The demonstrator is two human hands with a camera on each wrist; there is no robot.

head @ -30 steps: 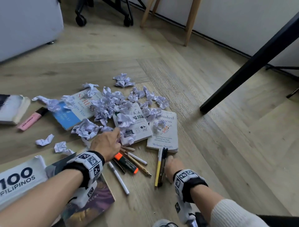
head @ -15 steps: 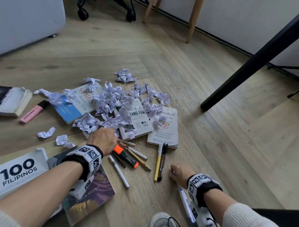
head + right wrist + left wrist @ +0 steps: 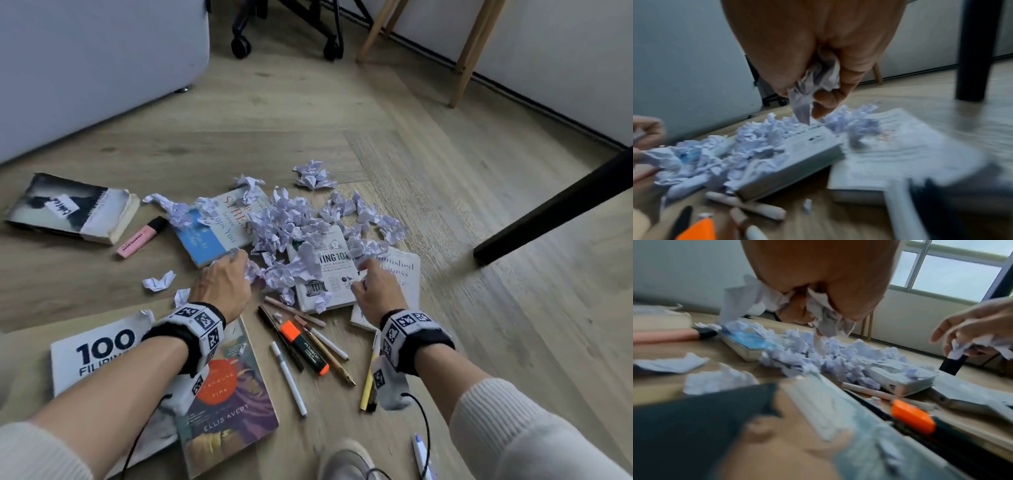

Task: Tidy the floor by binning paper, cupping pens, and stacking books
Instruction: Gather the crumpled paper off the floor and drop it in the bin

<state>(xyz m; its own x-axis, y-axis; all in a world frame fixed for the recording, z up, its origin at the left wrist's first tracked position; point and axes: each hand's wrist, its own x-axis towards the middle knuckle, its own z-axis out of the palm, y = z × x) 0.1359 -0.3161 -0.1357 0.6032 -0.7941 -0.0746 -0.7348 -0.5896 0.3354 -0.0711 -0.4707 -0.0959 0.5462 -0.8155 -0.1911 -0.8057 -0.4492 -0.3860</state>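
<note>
A heap of crumpled white paper (image 3: 291, 226) lies on the wooden floor over three books: a blue and white one (image 3: 212, 236), a white one (image 3: 329, 274) and another white one (image 3: 404, 274). My left hand (image 3: 236, 263) is at the heap's near left side, its fingers curled round crumpled paper (image 3: 824, 316). At the near right side, over the white books, my right hand (image 3: 368, 274) grips another wad of paper (image 3: 816, 82). Several pens and an orange-capped marker (image 3: 305, 346) lie just in front of the heap, between my wrists.
More books lie at the near left (image 3: 226, 394) (image 3: 92, 356) and far left (image 3: 72, 209), with a pink highlighter (image 3: 140, 236) and two stray paper scraps (image 3: 159, 281) nearby. A black table leg (image 3: 555, 209) slants at the right. Chair castors (image 3: 239, 48) and wooden legs (image 3: 469, 51) stand farther off.
My right hand left the floor by the pens and moved forward onto the white books, closing on paper. My left hand shifted slightly forward into the heap. The camera tilted to show more of the near floor.
</note>
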